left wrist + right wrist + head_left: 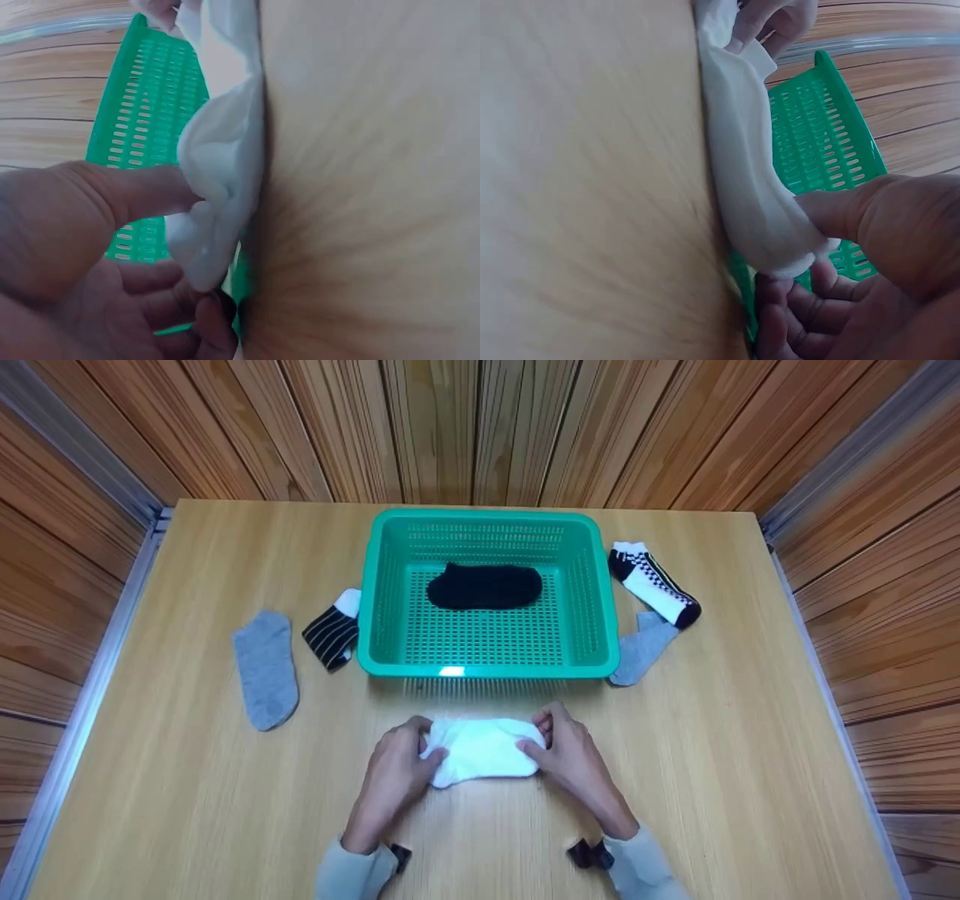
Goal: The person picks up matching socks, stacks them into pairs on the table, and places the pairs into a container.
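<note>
A white sock (484, 750) lies stretched sideways between both hands, close above or on the table in front of the basket. My left hand (399, 769) pinches its left end, thumb on top and fingers beneath. At the other end my right hand (574, 757) grips the fabric between thumb and fingers. In the left wrist view the sock (221, 150) looks creased beside the thumb. The right wrist view shows the sock (746, 165) rounded toward the right thumb. A black sock (486, 586) rests inside the green basket (487, 670).
Left of the basket lie a grey sock (267, 671) and a black-and-white striped sock (332, 634). At its right, a checkered white-and-black sock (656, 585) overlaps another grey sock (643, 651). Wooden walls (450, 431) border the table (187, 810).
</note>
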Action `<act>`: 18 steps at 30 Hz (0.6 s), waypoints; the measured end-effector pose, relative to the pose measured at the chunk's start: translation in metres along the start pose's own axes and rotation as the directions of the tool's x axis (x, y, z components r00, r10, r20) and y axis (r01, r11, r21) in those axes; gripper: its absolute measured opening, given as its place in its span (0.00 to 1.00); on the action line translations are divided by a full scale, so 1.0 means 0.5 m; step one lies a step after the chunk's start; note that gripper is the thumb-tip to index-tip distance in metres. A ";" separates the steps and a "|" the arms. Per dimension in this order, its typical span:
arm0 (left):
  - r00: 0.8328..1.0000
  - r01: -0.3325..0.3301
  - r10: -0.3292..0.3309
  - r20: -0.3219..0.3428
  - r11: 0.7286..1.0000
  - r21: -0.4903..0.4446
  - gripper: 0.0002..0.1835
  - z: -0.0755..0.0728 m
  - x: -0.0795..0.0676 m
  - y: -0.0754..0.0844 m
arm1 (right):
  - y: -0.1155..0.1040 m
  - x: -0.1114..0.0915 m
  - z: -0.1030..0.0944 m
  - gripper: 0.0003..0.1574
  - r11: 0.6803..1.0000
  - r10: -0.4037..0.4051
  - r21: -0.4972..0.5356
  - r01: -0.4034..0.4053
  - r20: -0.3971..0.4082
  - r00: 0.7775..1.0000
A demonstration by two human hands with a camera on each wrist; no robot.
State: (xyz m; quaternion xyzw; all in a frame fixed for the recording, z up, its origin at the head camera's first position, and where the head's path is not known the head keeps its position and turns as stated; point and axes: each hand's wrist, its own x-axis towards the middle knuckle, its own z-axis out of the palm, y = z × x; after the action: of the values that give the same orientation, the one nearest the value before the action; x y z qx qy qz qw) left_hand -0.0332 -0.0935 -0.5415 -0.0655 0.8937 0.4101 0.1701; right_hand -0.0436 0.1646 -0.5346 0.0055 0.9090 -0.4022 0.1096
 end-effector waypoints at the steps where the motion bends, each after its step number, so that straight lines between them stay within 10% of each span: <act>1: 1.000 -0.010 0.011 0.015 1.000 -0.022 0.17 -0.001 0.000 -0.001 | 0.001 0.001 -0.002 0.18 1.000 0.012 0.026 -0.012 0.009 1.000; 9: 0.994 -0.097 0.105 0.029 0.975 -0.202 0.09 -0.011 -0.002 -0.014 | 0.013 0.005 -0.022 0.10 0.985 0.027 0.166 -0.040 0.080 0.996; 18: 0.983 0.022 0.052 0.175 0.916 -0.399 0.16 -0.028 0.005 -0.019 | 0.027 0.002 -0.036 0.16 0.917 0.004 0.389 -0.084 0.202 0.979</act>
State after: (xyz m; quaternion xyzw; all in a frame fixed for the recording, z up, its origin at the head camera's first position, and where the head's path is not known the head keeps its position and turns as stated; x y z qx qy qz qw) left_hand -0.0367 -0.1103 -0.5408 -0.0542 0.7722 0.5895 0.2310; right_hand -0.0469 0.1867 -0.5331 0.0081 0.7931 -0.5736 0.2046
